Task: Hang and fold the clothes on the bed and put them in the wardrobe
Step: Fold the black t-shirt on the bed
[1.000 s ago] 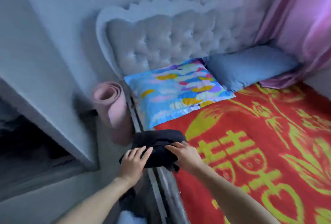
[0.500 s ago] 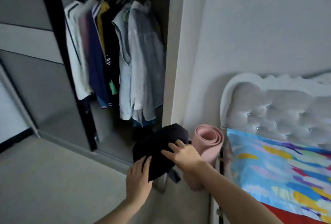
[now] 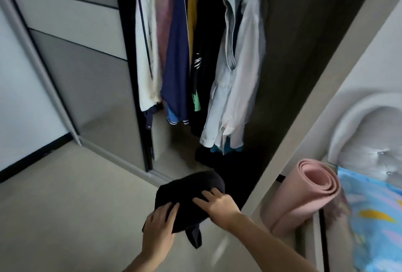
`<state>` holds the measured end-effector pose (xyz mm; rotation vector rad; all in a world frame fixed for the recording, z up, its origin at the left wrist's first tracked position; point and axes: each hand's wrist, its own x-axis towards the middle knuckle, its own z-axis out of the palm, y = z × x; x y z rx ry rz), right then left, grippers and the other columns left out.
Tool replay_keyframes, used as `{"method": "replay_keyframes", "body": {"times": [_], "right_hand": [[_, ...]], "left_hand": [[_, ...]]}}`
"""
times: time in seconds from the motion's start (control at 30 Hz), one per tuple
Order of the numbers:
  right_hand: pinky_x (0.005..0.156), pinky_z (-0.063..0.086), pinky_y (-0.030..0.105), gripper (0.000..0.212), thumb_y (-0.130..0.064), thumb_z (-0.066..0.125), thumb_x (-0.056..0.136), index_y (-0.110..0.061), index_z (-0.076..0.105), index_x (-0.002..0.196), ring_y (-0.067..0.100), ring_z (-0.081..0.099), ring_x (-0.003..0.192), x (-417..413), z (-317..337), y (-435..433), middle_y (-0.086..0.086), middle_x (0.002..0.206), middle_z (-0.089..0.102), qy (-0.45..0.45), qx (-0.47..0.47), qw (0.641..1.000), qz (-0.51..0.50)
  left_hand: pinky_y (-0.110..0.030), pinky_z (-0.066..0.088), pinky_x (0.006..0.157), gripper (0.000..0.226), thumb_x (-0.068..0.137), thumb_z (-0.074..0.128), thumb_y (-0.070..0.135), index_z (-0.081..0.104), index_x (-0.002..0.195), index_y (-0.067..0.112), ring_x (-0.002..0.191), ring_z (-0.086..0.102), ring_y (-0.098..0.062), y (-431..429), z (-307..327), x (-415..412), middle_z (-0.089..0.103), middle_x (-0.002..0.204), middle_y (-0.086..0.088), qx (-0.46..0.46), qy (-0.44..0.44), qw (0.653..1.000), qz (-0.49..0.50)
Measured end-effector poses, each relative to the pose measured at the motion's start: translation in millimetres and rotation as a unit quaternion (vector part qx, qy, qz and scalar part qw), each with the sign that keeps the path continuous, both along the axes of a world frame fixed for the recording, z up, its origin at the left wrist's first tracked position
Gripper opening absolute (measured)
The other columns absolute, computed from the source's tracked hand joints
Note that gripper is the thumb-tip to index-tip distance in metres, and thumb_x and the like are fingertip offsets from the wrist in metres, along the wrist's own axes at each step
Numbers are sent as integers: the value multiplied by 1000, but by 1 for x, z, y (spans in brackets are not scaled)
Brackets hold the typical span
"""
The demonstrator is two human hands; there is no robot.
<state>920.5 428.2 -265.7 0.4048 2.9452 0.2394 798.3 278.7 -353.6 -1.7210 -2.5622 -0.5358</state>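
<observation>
A pale grey floor [image 3: 65, 217] fills the near left, dim under soft light, and a white wall [image 3: 19, 97] with a dark skirting board stands at the far left. Grey sliding door panels [image 3: 71, 54] with a black edge run across the far side. On the right, a rolled pink mat [image 3: 304, 195] leans beside a padded grey headboard [image 3: 365, 132] and a colourful pillow [image 3: 374, 217].

We cannot see the rail or hanger tops: the hanging clothes [image 3: 195, 43] are cut off by the top edge. The wardrobe [image 3: 293, 75] floor is too dark to read. The pillow [image 3: 374, 217] runs off the right edge, blurred. Both forearms leave the bottom edge.
</observation>
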Motion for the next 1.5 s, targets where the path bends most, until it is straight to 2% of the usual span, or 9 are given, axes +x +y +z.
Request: {"method": "replay_keyframes", "body": {"times": [0.47,0.67,0.87,1.1,1.2,1.27,1.37,1.43,1.5], "right_hand": [[35,40,12,65,-44,86,26,-42,74,89,7,63,58,-138,-93,96,-11,77,70,-16,-71,997,-9],[82,45,41,58,-18,49,89,-25,33,145,33,40,123,-204,-159,165,13,142,39,-56,-95,994,-8],[39,44,13,67,-46,85,27,-41,74,92,7,66,67,-276,-237,206,-12,86,71,16,-86,996,7],[45,51,20,43,-15,43,72,-24,75,100,21,70,82,-330,-420,289,7,98,72,187,-3,982,5],[46,52,21,46,-11,41,72,-19,74,103,24,70,84,-317,-508,326,11,101,72,227,29,970,-84],[53,54,21,48,-13,42,70,-22,72,107,24,70,90,-303,-559,349,10,104,71,202,43,966,-157],[107,34,39,68,-14,50,85,-27,27,147,31,31,138,-270,-621,362,21,148,32,9,22,954,-299],[115,10,49,80,-33,51,92,-32,-4,150,32,-3,145,-258,-652,357,16,157,-5,-113,-79,925,-354],[114,8,51,78,-44,48,92,-35,-4,149,34,-7,144,-260,-672,351,13,157,-12,-125,-125,918,-355]], "left_hand": [[-34,55,63,97,26,88,-1,49,113,16,77,69,-26,86,-55,-140,69,90,-9,-32,-1,999,-17],[-36,55,59,79,21,88,-4,73,97,8,74,69,-29,150,-105,-208,69,87,-11,-61,32,998,11],[-38,55,59,100,21,84,-6,48,111,14,74,68,-31,194,-188,-273,68,87,-12,-49,16,998,21],[-41,52,60,105,19,90,10,51,116,16,76,66,-35,291,-357,-350,68,95,-15,-44,76,996,-23],[-41,52,68,62,53,74,10,67,114,16,90,66,-35,357,-431,-354,66,110,-16,-9,123,989,-78],[-45,50,83,57,72,48,17,58,127,21,113,58,-36,397,-477,-345,54,131,-19,-56,120,985,-111],[-52,15,112,82,87,52,32,0,150,29,143,0,-37,421,-545,-330,-12,156,-14,-236,57,963,-120],[-53,4,112,89,89,53,39,-14,147,31,142,-14,-37,416,-579,-323,-26,153,-9,-324,19,937,-132],[-53,3,112,84,93,48,39,-17,146,33,141,-16,-38,411,-599,-318,-30,152,-7,-347,2,926,-151]]}}
